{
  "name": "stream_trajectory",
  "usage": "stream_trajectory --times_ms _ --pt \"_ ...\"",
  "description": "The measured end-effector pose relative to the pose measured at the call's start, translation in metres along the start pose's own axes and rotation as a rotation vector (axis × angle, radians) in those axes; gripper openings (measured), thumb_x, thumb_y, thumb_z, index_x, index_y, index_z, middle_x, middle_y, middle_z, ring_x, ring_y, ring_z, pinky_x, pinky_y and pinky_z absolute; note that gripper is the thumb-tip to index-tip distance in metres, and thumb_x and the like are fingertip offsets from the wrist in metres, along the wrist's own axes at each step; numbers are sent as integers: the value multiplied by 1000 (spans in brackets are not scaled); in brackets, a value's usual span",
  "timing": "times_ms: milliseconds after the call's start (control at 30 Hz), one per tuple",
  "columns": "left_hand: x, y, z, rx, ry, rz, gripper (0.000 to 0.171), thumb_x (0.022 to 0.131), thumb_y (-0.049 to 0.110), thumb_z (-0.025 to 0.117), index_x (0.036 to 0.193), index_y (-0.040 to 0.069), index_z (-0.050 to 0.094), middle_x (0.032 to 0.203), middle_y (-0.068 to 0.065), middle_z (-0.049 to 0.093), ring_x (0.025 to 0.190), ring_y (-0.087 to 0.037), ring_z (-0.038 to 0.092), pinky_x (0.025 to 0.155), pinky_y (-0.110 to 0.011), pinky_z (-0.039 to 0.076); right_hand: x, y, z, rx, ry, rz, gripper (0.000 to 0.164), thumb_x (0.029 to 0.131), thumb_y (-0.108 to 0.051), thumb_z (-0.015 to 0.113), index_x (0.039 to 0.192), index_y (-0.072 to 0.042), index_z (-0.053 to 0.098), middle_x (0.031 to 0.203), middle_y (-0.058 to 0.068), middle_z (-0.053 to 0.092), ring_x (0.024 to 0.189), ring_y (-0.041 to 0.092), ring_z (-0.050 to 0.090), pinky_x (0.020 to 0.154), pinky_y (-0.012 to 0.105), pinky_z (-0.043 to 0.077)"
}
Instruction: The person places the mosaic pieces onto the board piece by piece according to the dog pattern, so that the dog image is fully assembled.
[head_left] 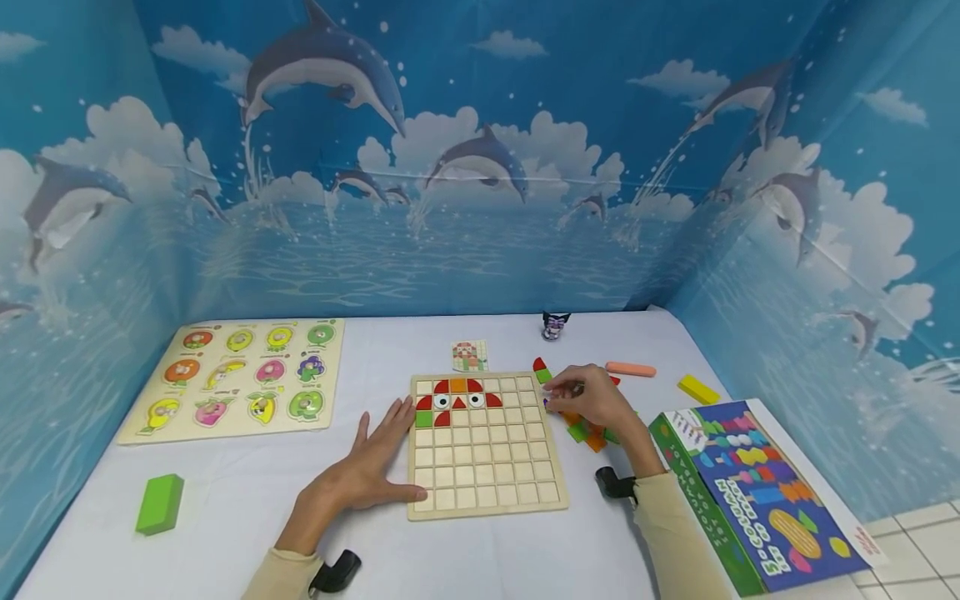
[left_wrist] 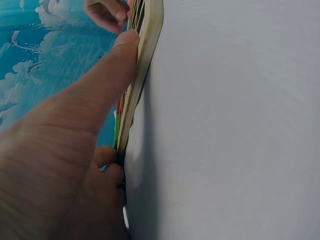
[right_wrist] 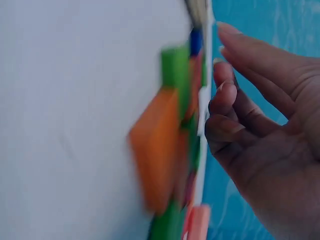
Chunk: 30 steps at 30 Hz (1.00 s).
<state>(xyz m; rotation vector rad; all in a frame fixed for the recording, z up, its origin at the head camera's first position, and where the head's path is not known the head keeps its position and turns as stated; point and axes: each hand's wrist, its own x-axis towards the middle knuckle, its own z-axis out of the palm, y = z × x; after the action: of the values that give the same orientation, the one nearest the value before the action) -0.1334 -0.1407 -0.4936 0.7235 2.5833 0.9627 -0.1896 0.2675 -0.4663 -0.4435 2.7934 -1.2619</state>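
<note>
A wooden grid board (head_left: 487, 509) lies before me, with red, orange and green tiles and two eye tiles (head_left: 476, 401) in its upper left cells. My left hand (head_left: 367, 467) is spread along the board's left side; its thumb (left_wrist: 112, 65) touches the edge near the front corner. Just past the board's right edge, my right hand (head_left: 596, 398) hovers by a pile of coloured tiles (head_left: 595, 440), fingers loosely bent. Nothing shows between these fingers in the right wrist view, where an orange tile (right_wrist: 157, 150) and a green tile (right_wrist: 175, 70) appear blurred nearby.
A small picture card (head_left: 470, 356) lies behind the board. To the left are a fruit puzzle board (head_left: 251, 379) and a green block (head_left: 160, 504). At right lie an orange stick (head_left: 630, 368), a yellow block (head_left: 698, 389) and a toy box (head_left: 772, 492). A figurine (head_left: 553, 326) stands at the back.
</note>
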Motion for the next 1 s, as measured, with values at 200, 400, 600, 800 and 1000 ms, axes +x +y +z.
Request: stream_trajectory --times_ms 200,400,600,800,1000 --pt "0 -2 -1 -4 4 8 129 82 49 94 173 4 14 182 -10 6 168 -30 -3 131 -61 -17 -2 14 -12 -86 -16 30 19 88 -2 88 107 0 84 91 6 73 74 21 51 60 24 40" --pt "0 -2 -1 -8 4 4 129 81 48 94 173 4 15 182 -10 6 168 -30 -3 131 -61 -17 -2 15 -14 -95 -33 73 12 89 -5 88 100 -2 84 87 3 72 75 22 52 60 24 39" --pt "-1 0 -1 -15 2 2 128 81 47 95 172 3 16 182 -10 7 168 -30 -3 131 -60 -16 -3 16 -12 -90 -59 95 11 89 -8 89 98 -4 84 87 3 72 76 21 52 61 23 40" --pt "-2 1 -1 -7 6 5 128 81 47 95 172 3 17 182 -11 7 168 -30 -2 131 -60 -16 -4 12 -10 -82 -74 139 14 89 -10 89 98 -4 80 89 4 68 81 22 54 65 25 45" --pt "-2 1 -2 -12 10 -1 128 80 46 96 172 3 17 182 -11 8 168 -30 -2 131 -60 -16 -2 9 -9 -96 -81 161 16 89 -12 90 95 -5 77 86 4 66 79 21 54 64 26 47"
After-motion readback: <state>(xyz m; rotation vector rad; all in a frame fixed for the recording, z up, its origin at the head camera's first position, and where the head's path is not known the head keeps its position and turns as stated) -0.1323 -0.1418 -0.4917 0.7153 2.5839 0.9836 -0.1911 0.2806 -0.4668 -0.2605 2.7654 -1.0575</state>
